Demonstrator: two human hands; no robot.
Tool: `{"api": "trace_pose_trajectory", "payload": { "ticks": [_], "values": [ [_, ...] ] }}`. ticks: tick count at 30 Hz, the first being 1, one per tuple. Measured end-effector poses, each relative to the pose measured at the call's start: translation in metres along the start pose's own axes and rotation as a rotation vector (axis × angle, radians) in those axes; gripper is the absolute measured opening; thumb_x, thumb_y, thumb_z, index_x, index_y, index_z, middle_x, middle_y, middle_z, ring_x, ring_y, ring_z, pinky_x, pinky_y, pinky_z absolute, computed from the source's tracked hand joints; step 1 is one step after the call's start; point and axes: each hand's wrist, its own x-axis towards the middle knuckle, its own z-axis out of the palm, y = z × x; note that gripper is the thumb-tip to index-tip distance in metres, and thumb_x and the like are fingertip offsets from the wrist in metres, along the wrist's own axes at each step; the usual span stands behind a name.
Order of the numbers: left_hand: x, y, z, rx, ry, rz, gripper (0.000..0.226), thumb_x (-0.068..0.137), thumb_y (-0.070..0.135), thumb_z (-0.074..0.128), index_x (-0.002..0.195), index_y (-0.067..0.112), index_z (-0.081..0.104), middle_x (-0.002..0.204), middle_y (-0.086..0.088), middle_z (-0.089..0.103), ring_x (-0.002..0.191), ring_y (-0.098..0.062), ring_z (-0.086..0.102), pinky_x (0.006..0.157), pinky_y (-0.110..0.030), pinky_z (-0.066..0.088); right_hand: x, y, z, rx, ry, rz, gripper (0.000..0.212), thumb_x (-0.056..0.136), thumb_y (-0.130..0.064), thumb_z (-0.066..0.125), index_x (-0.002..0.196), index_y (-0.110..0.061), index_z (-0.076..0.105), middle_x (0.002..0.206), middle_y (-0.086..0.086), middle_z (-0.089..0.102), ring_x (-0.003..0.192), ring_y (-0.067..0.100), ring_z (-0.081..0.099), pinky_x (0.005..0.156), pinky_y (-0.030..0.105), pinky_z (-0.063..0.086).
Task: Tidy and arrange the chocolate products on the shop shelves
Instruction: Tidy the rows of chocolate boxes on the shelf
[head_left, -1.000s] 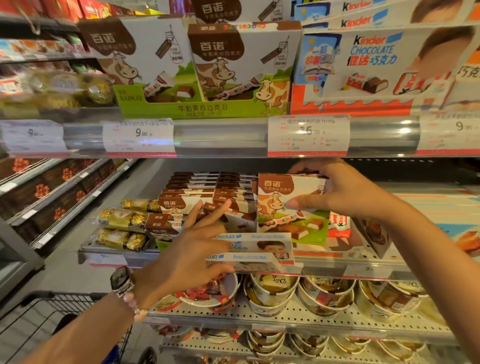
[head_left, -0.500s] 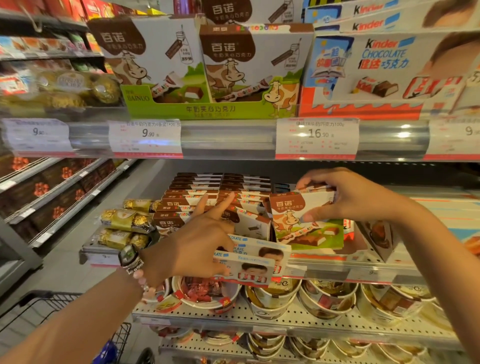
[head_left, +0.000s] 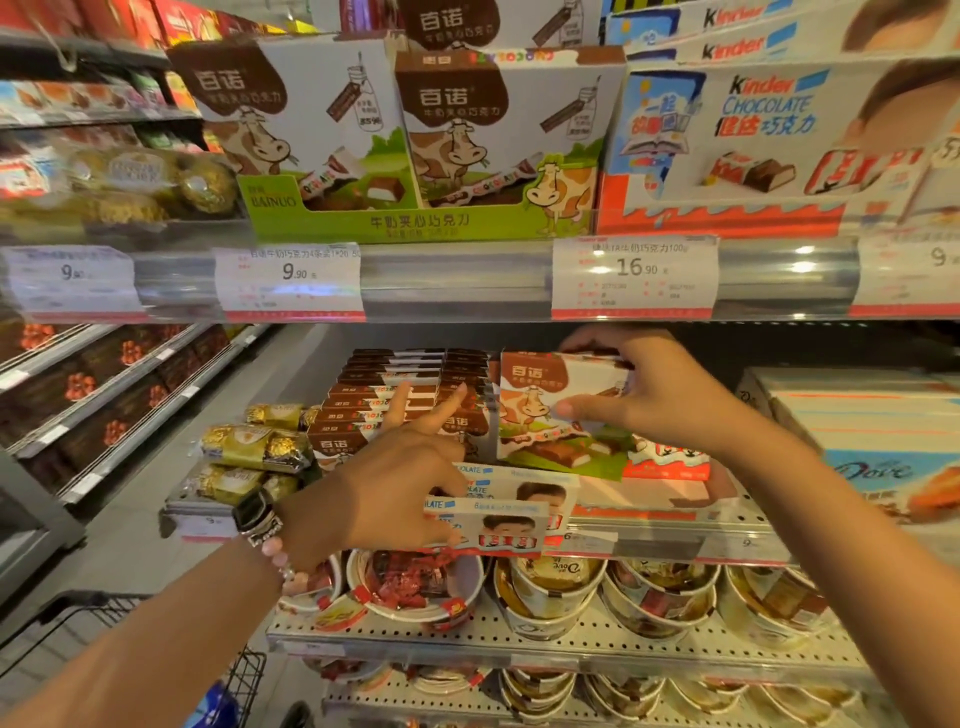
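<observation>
My right hand (head_left: 644, 395) grips an upright cow-printed milk chocolate box (head_left: 550, 415) by its top and right side, on the middle shelf (head_left: 675, 530) beside rows of the same brown-topped boxes (head_left: 395, 395). My left hand (head_left: 395, 488) holds two flat Kinder boxes (head_left: 509, 514) at the shelf's front edge, thumb under them, two fingers stretched out towards the brown boxes. A red-and-white Kinder pack (head_left: 670, 460) lies behind the cow box.
Gold-wrapped chocolates (head_left: 249, 452) lie at the shelf's left end. Light-blue Dove boxes (head_left: 872, 457) stack on the right. Above, large cow display boxes (head_left: 415, 135) and a Kinder display (head_left: 769, 135) stand over price tags (head_left: 634, 275). Tubs of sweets (head_left: 415, 587) fill the lower shelf. A trolley (head_left: 156, 670) stands lower left.
My right hand has carried the cow box a little to the right and stood it more upright. My left hand with the Kinder boxes has barely moved.
</observation>
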Motion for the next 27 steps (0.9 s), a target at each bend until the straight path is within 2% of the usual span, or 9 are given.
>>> {"api": "trace_pose_trajectory", "payload": {
  "ticks": [2,5,7,10,15,17,20,24,27],
  "values": [
    [-0.011,0.000,0.000,0.002,0.123,0.046,0.019,0.075,0.045,0.070,0.078,0.027,0.072,0.084,0.013,0.059,0.142,-0.008,-0.007,0.105,-0.043,-0.032,0.002,0.001,0.009,-0.030,0.034,-0.006,0.043,0.070,-0.033,0.079,0.104,-0.034,0.052,0.096,-0.021,0.058,0.093,0.004,0.059,0.078,0.021,0.049],
    [-0.028,0.003,0.004,0.028,0.302,0.089,0.014,0.067,0.045,0.078,0.070,0.032,0.071,0.084,0.015,0.065,0.139,-0.013,0.027,0.112,-0.057,-0.002,0.003,0.001,0.028,-0.036,0.045,-0.052,0.047,0.072,-0.035,0.077,0.113,-0.032,0.054,0.106,-0.014,0.062,0.096,0.006,0.061,0.078,0.028,0.054],
    [-0.033,0.007,0.007,0.001,0.368,0.094,0.018,0.060,0.045,0.084,0.066,0.035,0.070,0.088,0.016,0.066,0.128,-0.010,0.041,0.112,-0.050,0.013,0.006,0.000,0.043,-0.074,0.018,-0.119,0.049,0.074,-0.036,0.075,0.118,-0.031,0.053,0.113,-0.013,0.062,0.098,0.005,0.060,0.079,0.029,0.054],
    [-0.039,0.013,0.007,-0.061,0.368,0.088,0.022,0.054,0.045,0.086,0.062,0.034,0.069,0.088,0.014,0.067,0.118,-0.007,0.046,0.102,-0.038,0.027,0.011,0.001,0.058,-0.049,-0.014,-0.140,0.047,0.077,-0.037,0.072,0.120,-0.032,0.053,0.116,-0.014,0.062,0.099,0.004,0.059,0.079,0.025,0.051],
    [-0.042,0.021,0.007,-0.078,0.303,0.072,0.020,0.059,0.044,0.084,0.064,0.029,0.072,0.081,0.012,0.064,0.111,-0.012,0.054,0.094,-0.032,0.033,0.021,0.005,0.068,-0.047,-0.005,-0.189,0.047,0.075,-0.038,0.074,0.118,-0.028,0.057,0.113,-0.015,0.062,0.096,-0.004,0.050,0.079,0.013,0.039],
    [-0.040,0.024,0.008,-0.102,0.314,0.067,0.020,0.062,0.043,0.082,0.063,0.026,0.072,0.079,0.010,0.064,0.110,-0.014,0.058,0.094,-0.034,0.033,0.024,0.007,0.070,-0.078,-0.008,-0.191,0.047,0.075,-0.039,0.074,0.118,-0.029,0.057,0.112,-0.016,0.062,0.095,-0.004,0.050,0.082,0.020,0.040],
    [-0.035,0.029,0.009,-0.103,0.337,0.076,0.022,0.068,0.047,0.075,0.065,0.025,0.073,0.078,0.010,0.063,0.113,-0.011,0.055,0.099,-0.037,0.031,0.021,0.011,0.073,-0.139,-0.010,-0.221,0.050,0.074,-0.040,0.075,0.119,-0.030,0.055,0.114,-0.012,0.061,0.102,0.005,0.052,0.089,0.032,0.042],
    [-0.026,0.032,0.006,-0.118,0.322,0.093,0.020,0.069,0.047,0.075,0.069,0.027,0.074,0.080,0.011,0.063,0.111,-0.008,0.051,0.102,-0.037,0.028,0.015,0.013,0.079,-0.272,-0.026,-0.294,0.059,0.074,-0.036,0.075,0.127,-0.025,0.052,0.128,-0.002,0.054,0.121,0.017,0.047,0.100,0.038,0.035],
    [-0.025,0.034,0.005,-0.157,0.311,0.098,0.020,0.067,0.046,0.076,0.071,0.027,0.075,0.085,0.010,0.065,0.109,-0.007,0.051,0.102,-0.034,0.028,0.015,0.009,0.077,-0.215,-0.034,-0.375,0.051,0.074,-0.031,0.076,0.120,-0.016,0.059,0.118,0.001,0.061,0.112,0.019,0.054,0.094,0.035,0.039]
  ]
}}
